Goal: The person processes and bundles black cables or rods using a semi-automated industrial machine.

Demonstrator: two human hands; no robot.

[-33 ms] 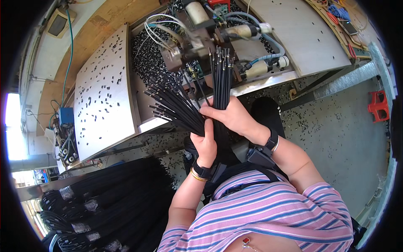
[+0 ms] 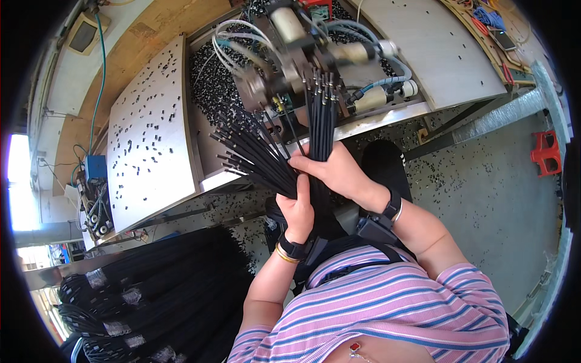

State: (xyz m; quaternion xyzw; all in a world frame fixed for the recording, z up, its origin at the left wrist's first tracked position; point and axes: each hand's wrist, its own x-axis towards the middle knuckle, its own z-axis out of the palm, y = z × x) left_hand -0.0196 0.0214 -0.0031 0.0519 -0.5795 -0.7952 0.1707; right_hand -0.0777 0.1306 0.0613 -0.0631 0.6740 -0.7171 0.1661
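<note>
Grey concrete floor (image 2: 484, 181) lay strewn with small black bits beneath a metal workbench (image 2: 148, 145). From the head camera, the left hand (image 2: 298, 206) was closed around a fanned bundle of black cables (image 2: 254, 160), while the right hand (image 2: 330, 169) gripped an upright bunch of cables (image 2: 321, 115) whose tips met the machine (image 2: 302, 54). Taped black coils (image 2: 151, 290) lay at lower left.

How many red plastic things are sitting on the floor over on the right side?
1. The red block stands on the grey floor at the far right, beside the ribbed hose. Others may be hidden beyond the picture's dark rim.
</note>
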